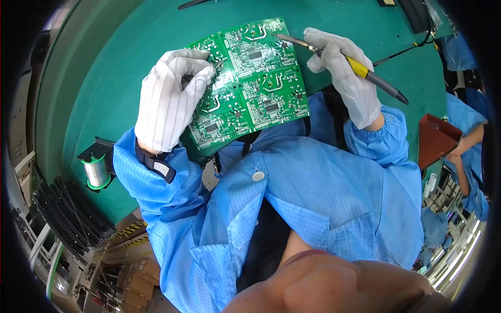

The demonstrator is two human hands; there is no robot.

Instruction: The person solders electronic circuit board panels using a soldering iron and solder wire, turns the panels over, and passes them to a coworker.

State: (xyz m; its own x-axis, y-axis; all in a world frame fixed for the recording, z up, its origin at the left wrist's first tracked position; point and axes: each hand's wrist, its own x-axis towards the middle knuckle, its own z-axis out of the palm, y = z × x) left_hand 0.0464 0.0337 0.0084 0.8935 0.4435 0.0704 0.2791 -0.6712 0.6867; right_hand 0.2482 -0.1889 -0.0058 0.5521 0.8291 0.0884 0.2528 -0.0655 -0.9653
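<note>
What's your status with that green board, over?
Left grip over circuit-board panel, left side. Right grip holding soldering iron, reaching over panel's far edge; contact unclear. In the way: left grip hides some panel.

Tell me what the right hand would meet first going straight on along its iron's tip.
Likely the green circuit board panel: the right hand points the soldering iron at its upper-right section. Whether the tip already touches is unclear.

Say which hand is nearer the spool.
Left. The left hand is at the board's left side, up and to the right of the spool in the picture, not touching it. The right hand, holding the iron, is farther off, beyond the board.
</note>
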